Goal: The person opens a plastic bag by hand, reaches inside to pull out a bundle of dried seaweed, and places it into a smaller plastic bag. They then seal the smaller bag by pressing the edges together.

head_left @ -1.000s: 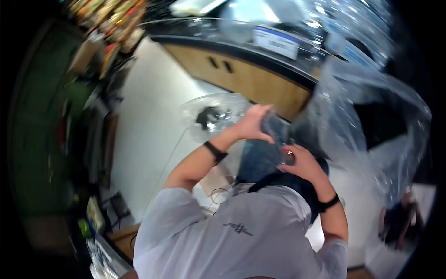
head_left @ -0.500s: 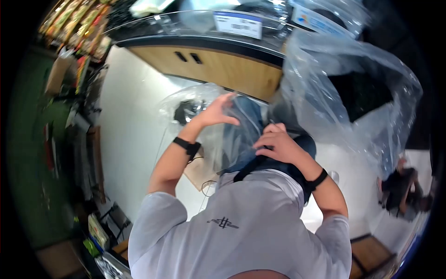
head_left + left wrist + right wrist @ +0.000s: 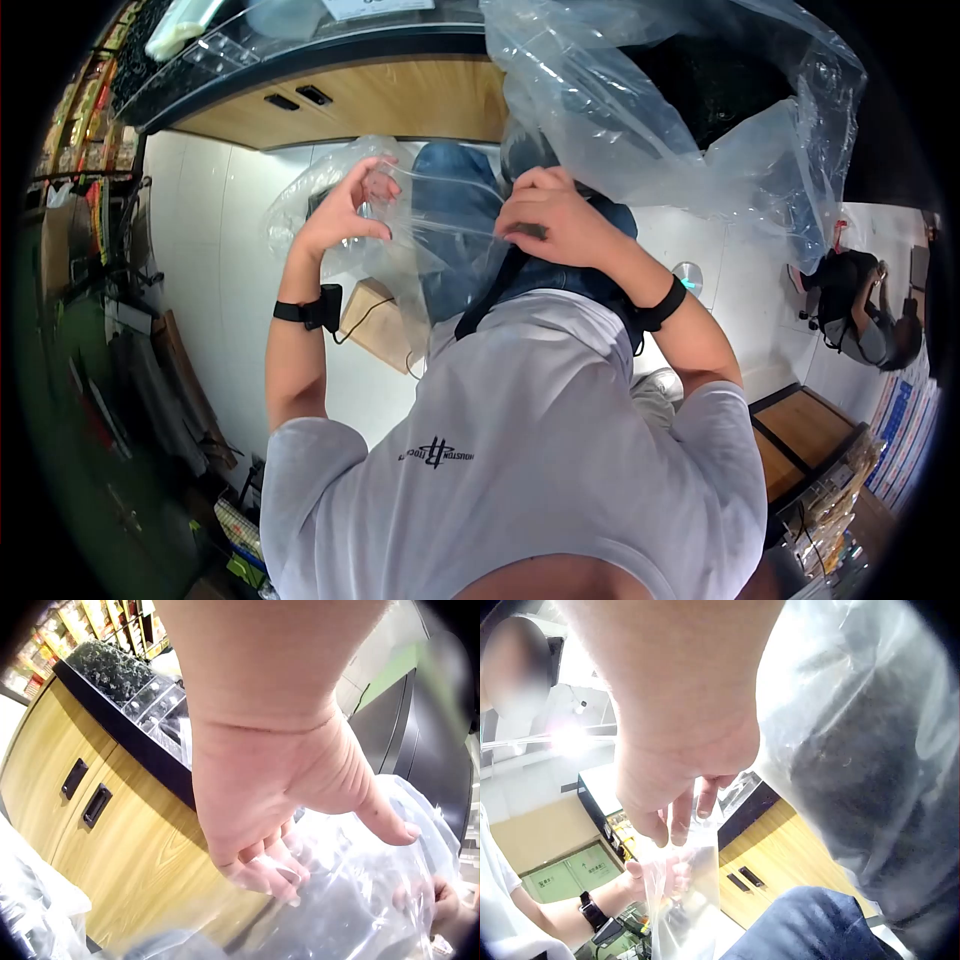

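A thin clear plastic bag [image 3: 445,226] stretches between the hands, above the jeans-clad legs. My left hand [image 3: 352,212] is at its left side, thumb spread well away from the bent fingers. Those fingers [image 3: 281,874] lie against the clear film in the left wrist view. On the bag's right side, my right hand [image 3: 562,222] pinches the edge with fingers pointing down. Its thumb is hidden in the right wrist view, where the film hangs below the fingertips [image 3: 679,838]. Behind the left hand, a second clear bag [image 3: 290,215] with something dark inside stands on the floor.
A large clear bag [image 3: 610,110] with dark contents stands open at the right. Ahead is a wooden cabinet [image 3: 400,100] with a black-edged counter. A cardboard box [image 3: 385,325] lies on the white floor. Another person [image 3: 865,305] sits at far right.
The view has swung, so the cabinet and bags sit further left. The left hand has moved away from the right, and the plastic bag between them is spread wider.
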A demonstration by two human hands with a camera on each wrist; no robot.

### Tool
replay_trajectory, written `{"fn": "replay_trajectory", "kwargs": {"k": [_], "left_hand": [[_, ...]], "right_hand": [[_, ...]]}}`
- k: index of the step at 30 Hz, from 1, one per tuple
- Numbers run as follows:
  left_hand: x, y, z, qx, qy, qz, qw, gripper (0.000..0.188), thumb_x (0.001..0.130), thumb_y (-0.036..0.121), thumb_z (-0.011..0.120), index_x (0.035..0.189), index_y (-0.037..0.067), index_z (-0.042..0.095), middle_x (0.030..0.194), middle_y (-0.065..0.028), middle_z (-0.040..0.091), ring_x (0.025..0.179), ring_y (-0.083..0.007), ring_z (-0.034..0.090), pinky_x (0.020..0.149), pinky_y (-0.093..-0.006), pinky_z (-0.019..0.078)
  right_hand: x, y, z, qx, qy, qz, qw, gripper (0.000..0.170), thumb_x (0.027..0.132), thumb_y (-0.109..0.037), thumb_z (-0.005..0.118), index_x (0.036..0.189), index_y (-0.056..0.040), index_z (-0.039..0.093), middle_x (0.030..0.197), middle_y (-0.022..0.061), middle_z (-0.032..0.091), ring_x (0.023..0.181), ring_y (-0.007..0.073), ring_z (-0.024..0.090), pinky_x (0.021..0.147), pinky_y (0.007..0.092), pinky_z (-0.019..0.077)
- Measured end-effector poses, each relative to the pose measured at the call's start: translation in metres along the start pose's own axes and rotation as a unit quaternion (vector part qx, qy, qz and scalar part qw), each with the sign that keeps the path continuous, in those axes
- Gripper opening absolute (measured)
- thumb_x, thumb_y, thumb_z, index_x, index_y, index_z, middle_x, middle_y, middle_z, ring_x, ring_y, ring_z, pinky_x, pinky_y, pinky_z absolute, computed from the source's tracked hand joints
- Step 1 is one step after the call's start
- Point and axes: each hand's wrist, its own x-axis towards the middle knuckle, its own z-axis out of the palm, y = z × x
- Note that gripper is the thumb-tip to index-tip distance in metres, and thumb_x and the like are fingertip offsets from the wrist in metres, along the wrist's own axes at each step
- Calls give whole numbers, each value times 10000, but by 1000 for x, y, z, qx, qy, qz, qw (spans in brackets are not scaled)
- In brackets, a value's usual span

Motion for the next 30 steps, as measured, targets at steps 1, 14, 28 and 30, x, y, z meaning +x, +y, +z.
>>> {"fn": "replay_trajectory", "kwargs": {"k": [1,14,28,30], "left_hand": [[-4,1,-4,-34,-24,13,999,1006,597,20,905,1465,110,405,1172,-51,607,1094,-169,564,986,-331,427],[-66,35,-12,-59,282,144,947,40,878,26,701,874,-12,691,917,-116,733,903,-204,686,849,-319,517],[-47,55,36,218,263,135,930,122,834,51,732,937,-4,767,1046,-121,759,976,-224,710,872,-304,535],[-41,51,42,235,248,120,932,128,831,52,738,947,5,765,1041,-113,759,979,-227,709,875,-303,533]], "right_hand": [[1,0,-1,5,-4,-2,1000,188,742,-76,751,906,-162,716,938,-49,679,1043,217,562,953,377,360],[33,-28,1,-48,108,-19,993,176,725,-43,735,855,-157,700,1359,75,551,1217,356,482,1014,462,394],[25,8,40,-120,61,43,990,145,744,-44,720,823,-158,761,1288,71,589,1202,309,519,973,408,434],[16,14,45,-126,42,39,990,146,750,-121,736,884,-167,768,1244,75,591,1136,300,537,902,400,452]]}}
